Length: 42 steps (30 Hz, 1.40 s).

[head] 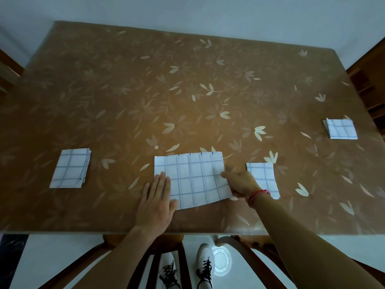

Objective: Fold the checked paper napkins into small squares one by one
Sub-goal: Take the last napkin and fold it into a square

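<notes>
Head camera view over a brown leaf-patterned table (187, 84): a person works a white paper napkin with blue checks (191, 180), lying half-folded as a wide rectangle close to the near edge, about midway along it. The left hand (156, 203) lies flat and open, palm down, pinning the napkin's left end to the table. The right hand (239, 184) pinches the napkin's right edge between thumb and fingers, seemingly ready to carry it across for the next fold.

Three other lots of checked napkins sit on the table: a small square stack (70, 168) toward the near-left corner, a folded square (263, 178) just beside and partly under the right wrist, and another square pile (340, 129) by the right edge. Which of these are finished and which await folding cannot be told for certain; all are already small squares, so the work looks well advanced, with this napkin needing at least one more fold.

Most of the table beyond the napkin is bare, leaving ample room. The near edge lies close behind both wrists.
</notes>
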Each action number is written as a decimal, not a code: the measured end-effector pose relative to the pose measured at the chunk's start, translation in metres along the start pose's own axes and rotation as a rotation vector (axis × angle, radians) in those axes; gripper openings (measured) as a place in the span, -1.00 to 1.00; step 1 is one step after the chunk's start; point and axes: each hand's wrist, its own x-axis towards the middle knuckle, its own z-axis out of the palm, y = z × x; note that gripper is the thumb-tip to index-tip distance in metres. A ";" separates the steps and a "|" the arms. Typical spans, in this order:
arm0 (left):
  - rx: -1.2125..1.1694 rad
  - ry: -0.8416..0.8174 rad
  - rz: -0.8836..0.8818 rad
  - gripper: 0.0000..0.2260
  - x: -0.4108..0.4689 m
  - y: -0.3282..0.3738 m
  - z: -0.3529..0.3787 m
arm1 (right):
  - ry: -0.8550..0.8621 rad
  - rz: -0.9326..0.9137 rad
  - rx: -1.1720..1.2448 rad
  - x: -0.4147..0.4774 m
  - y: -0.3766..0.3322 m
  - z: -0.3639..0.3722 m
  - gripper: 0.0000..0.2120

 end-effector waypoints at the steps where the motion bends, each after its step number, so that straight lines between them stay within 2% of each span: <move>1: 0.002 0.002 -0.001 -0.40 0.000 0.000 -0.001 | 0.021 -0.019 0.000 0.004 -0.002 0.001 -0.74; 5: -0.016 0.003 0.003 -0.40 0.000 -0.001 -0.002 | 0.075 -0.006 0.133 0.015 -0.008 0.002 -0.79; 8: -0.041 0.003 0.001 -0.39 0.001 -0.002 -0.002 | 0.043 0.013 0.185 0.015 -0.011 0.001 -0.76; 12: -0.037 -0.003 0.013 -0.36 0.001 -0.002 -0.007 | -0.034 0.001 0.088 0.013 -0.014 0.001 -0.79; 15: -0.031 0.028 0.029 -0.39 0.003 -0.001 -0.014 | -0.021 -0.024 0.054 0.009 -0.015 -0.002 -0.81; 19: -0.112 0.120 0.075 -0.48 0.008 0.007 -0.025 | 0.036 -0.017 0.214 0.001 -0.005 -0.005 -0.82; 24: -0.198 0.168 0.171 -0.39 0.008 0.034 -0.036 | 0.074 0.030 0.435 -0.016 0.007 0.000 -0.83; 29: -0.188 0.181 0.134 -0.46 0.008 0.054 -0.036 | -0.053 0.070 0.658 -0.042 0.009 0.014 -0.96; 35: -0.098 0.176 0.038 -0.54 0.002 0.052 -0.033 | -0.260 0.098 0.732 -0.062 0.015 0.027 -0.77; 39: -0.083 0.215 0.056 -0.60 -0.006 0.046 -0.031 | -0.492 -0.053 0.569 -0.069 0.021 0.022 -0.73; 42: -0.131 0.198 0.081 -0.55 -0.013 0.038 -0.027 | -0.480 -0.289 0.427 -0.064 0.032 0.017 -0.66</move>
